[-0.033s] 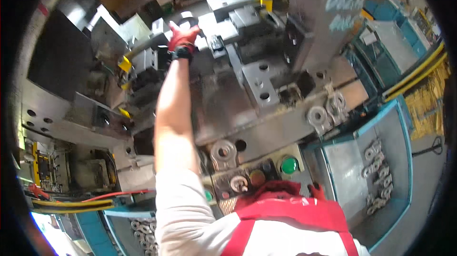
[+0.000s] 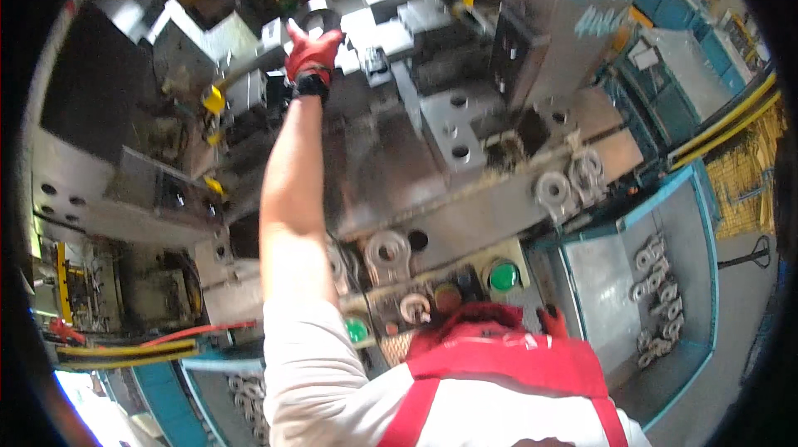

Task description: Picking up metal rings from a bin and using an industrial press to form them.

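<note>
My left hand (image 2: 314, 52), in a red glove with a black wrist band, reaches far into the machine. Its thumb and forefinger are spread, and I see nothing held between them. Just beyond the fingertips stands a dark round part (image 2: 320, 10) with a bright upper edge; whether they touch is not clear. Bright metal blocks (image 2: 386, 38) sit to the right of the hand. Of my right hand (image 2: 552, 322) only a bit of red and black glove shows beside the red apron, its fingers mostly hidden.
Metal links with ring ends (image 2: 388, 256) lie on the near ledge, others (image 2: 555, 191) farther right. Below is a control panel with a green button (image 2: 503, 276). A blue-edged bin (image 2: 706, 281) at right holds several links. Yellow-tipped bars (image 2: 213, 98) flank the tooling.
The whole view has shifted slightly, with the scene sitting higher. My left hand has drawn back a little from the dark round part, which shows more fully.
</note>
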`<state>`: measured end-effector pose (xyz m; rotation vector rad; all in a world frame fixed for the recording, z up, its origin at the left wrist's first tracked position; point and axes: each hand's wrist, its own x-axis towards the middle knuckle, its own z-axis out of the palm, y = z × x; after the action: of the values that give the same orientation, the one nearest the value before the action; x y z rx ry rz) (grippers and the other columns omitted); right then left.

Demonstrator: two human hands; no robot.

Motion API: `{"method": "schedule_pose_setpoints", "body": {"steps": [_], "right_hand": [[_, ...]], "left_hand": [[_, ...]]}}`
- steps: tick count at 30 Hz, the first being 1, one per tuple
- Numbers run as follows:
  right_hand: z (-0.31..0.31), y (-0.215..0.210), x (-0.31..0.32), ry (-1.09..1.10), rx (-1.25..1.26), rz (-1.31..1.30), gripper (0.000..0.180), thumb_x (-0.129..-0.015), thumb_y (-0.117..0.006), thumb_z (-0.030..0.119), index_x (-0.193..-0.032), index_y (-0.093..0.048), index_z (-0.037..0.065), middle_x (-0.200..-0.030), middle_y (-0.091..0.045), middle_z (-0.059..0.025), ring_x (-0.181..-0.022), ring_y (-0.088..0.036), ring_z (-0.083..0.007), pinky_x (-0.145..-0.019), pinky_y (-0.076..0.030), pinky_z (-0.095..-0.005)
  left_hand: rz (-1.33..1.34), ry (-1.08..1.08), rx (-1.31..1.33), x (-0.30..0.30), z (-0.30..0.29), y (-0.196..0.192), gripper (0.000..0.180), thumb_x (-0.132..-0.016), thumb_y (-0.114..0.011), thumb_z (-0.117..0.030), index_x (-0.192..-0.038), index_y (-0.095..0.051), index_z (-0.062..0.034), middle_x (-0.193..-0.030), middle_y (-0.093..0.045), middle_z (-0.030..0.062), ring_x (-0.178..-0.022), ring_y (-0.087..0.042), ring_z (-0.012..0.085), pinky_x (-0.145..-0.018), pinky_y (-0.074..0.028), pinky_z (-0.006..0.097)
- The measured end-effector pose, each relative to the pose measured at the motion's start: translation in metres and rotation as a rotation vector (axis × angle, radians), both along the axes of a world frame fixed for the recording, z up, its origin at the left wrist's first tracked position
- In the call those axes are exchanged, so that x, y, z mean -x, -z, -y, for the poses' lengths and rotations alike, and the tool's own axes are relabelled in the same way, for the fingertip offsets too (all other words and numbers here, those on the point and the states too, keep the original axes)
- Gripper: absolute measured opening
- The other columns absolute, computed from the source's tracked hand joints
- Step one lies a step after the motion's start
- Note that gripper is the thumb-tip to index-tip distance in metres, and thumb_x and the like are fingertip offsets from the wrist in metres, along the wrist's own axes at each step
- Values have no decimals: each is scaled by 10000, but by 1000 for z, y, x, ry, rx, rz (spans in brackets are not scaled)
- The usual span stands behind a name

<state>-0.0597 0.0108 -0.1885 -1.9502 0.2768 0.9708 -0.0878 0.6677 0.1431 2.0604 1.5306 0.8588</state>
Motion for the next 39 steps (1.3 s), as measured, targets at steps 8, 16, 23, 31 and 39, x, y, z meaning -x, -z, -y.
{"method": "schedule_pose_setpoints", "body": {"steps": [8,16,23,31,39], "right_hand": [[-26,9,-61,-146,-147,185,400,-779,-623,216,-1083,-522,-23,-968,-585,-73,-841,-526,-143,-744,-421,-270],[-67,-27,-116,-65,-464,506,328,-826,-554,132,-1121,-517,-4,-1083,-560,-83,-976,-512,-161,-873,-375,-272],[-121,-91,-146,-267,-404,1005,436,-771,-617,177,-1152,-485,14,-1096,-536,-156,-1015,-502,-250,-887,-372,-333],[-176,-110,-153,-765,501,1183,854,-602,-638,538,-1257,-336,81,-1029,-511,-197,-960,-488,-361,-769,-394,-486],[-196,-112,-147,-765,497,1114,884,-540,-694,509,-1237,-363,76,-976,-517,-216,-946,-489,-362,-765,-399,-460]], "left_hand": [[284,378,-253,129,215,7,931,-607,-749,-340,-1311,-230,-24,-1079,-562,181,-975,-563,293,-819,-438,363],[-277,45,137,162,329,112,977,-562,-713,-445,-1311,-225,-51,-1005,-536,222,-891,-557,361,-730,-450,400],[-512,-111,122,152,318,185,1019,-556,-685,-501,-1341,-184,-88,-951,-534,239,-784,-582,349,-656,-461,413],[-508,-35,-42,161,332,180,907,-628,-647,-495,-1303,-256,-32,-1133,-444,251,-1000,-473,361,-840,-388,405],[-130,6,-113,186,363,145,768,-722,-617,-353,-1282,-266,38,-1226,-392,252,-1140,-379,362,-959,-311,391]]}}
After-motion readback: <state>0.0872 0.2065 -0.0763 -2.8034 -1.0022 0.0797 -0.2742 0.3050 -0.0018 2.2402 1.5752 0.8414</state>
